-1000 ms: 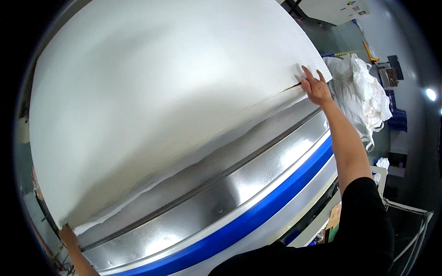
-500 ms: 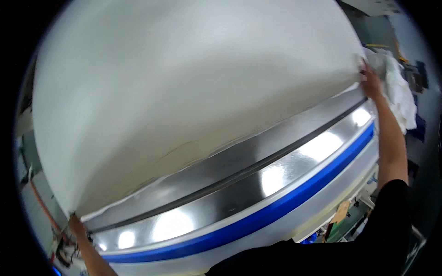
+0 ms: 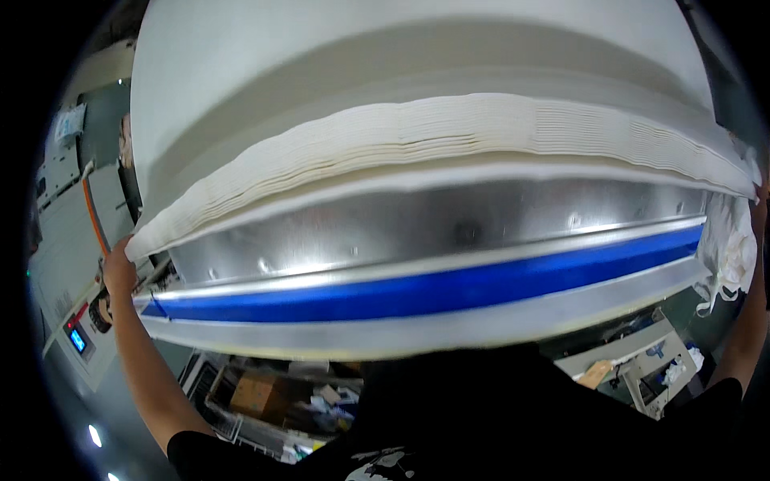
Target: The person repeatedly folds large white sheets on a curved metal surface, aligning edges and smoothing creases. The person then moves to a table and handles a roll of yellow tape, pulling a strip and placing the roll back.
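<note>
A wide, thick stack of white cloth layers (image 3: 449, 128) bows across the view, its many edges showing along the near side. My left hand (image 3: 120, 267) is closed on the stack's left end. At the far right, my right hand (image 3: 759, 204) grips the opposite end, mostly hidden by the cloth and the dark rim of the picture. Beneath the raised near edge shows a shiny metal plate (image 3: 449, 224). Along its near side runs a blue strip (image 3: 433, 293), with a pale grey ledge (image 3: 433, 321) in front.
Crumpled white cloth (image 3: 728, 248) hangs by the right end. On the left stand a machine panel with a small lit screen (image 3: 78, 341) and an orange hose (image 3: 95, 215). Below the ledge are a brown cardboard box (image 3: 255, 396) and a pale metal frame (image 3: 634, 361).
The stack's near edge has lifted and bent back, so its layered edges now show. My right hand has shifted outward and the left hand higher in the view; the head view has turned.
</note>
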Available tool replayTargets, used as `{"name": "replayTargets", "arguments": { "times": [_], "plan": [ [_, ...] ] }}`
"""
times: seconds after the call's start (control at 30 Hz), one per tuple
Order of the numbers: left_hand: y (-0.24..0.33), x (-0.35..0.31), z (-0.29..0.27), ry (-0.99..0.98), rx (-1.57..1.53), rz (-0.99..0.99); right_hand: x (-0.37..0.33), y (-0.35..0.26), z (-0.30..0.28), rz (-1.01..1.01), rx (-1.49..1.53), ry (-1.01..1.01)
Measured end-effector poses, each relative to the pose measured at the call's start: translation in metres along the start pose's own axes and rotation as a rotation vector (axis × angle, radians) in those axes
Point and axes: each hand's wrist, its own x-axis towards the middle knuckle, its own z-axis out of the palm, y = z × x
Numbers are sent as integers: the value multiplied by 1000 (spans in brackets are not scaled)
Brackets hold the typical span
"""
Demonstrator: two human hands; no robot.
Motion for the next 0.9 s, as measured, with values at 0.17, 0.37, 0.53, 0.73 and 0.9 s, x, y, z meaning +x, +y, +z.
{"name": "replayTargets", "arguments": {
  "times": [0.17,0.37,0.53,0.73,0.9],
  "plan": [
    [-14,-63,56,-207,192,103,-76,15,16,-107,-35,-147],
    [42,-129,102,-637,337,278,-155,-26,53,-145,-40,-443],
    [77,-134,125,-826,391,316,-191,-26,77,-177,-235,-620],
    [96,-118,150,-978,486,334,-202,-14,108,-201,-256,-684],
    [90,-129,181,-873,422,217,-197,15,135,33,-307,-720]
  ]
}}
